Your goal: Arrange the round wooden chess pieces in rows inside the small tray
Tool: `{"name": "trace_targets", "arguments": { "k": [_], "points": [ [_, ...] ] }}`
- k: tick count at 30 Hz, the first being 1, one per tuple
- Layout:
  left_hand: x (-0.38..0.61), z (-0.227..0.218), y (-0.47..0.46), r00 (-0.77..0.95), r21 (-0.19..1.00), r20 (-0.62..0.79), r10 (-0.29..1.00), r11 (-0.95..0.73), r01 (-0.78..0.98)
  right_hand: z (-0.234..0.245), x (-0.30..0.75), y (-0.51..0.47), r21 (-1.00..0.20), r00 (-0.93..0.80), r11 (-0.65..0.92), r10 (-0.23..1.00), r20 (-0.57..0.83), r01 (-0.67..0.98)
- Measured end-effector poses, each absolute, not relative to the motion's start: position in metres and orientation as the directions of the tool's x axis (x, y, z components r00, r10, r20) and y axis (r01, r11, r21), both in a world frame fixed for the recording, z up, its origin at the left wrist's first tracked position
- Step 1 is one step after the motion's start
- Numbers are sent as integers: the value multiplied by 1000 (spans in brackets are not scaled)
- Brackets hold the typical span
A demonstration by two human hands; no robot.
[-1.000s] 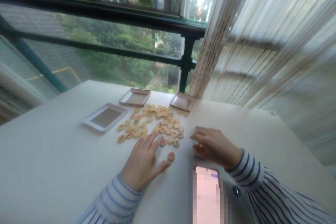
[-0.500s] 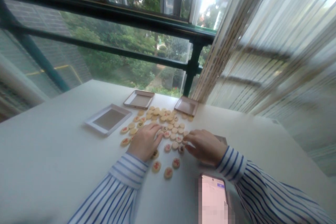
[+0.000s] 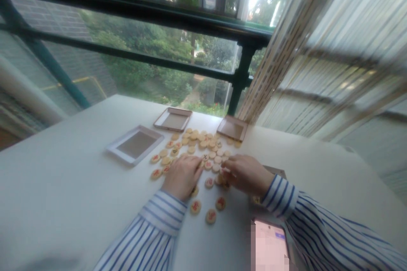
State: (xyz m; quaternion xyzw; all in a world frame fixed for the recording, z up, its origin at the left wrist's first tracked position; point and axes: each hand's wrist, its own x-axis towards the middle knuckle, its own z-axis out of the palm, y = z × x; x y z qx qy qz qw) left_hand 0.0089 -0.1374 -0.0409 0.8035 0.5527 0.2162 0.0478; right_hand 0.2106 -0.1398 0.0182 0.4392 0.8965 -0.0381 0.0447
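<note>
White tray at left on bench; brown tray & second brown tray behind the pile. Wooden chess discs lie scattered mid-bench, a few loose nearer the person. Left hand palm-down on the discs, fingers flat, gripping nothing. Right hand just beside it, fingers curled over discs; can't tell if they pinch one. Discs prob. light, stiff, smooth, apt to slide; best pinched at the rim. Phone bottom right.
</note>
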Motion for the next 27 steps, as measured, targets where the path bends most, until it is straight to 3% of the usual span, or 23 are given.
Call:
{"name": "trace_targets", "arguments": {
  "k": [9, 17, 22, 27],
  "points": [
    [6, -40, -139, 265, 348, 372, 890, -398, 849, 14, 204, -137, -50, -621, 619, 782, -50, 783],
    [4, -34, -142, 79, 636, 431, 899, -364, 681, 17, 201, -138, -94, -638, 635, 770, -11, 767],
    [3, -36, -142, -87, 827, 335, 938, -248, 505, 18, 198, -139, -101, -633, 632, 773, 26, 768],
    [4, -36, -141, -164, 902, 269, 949, -189, 388, 16, 196, -139, -101, -629, 629, 776, 40, 771]
  ]
}}
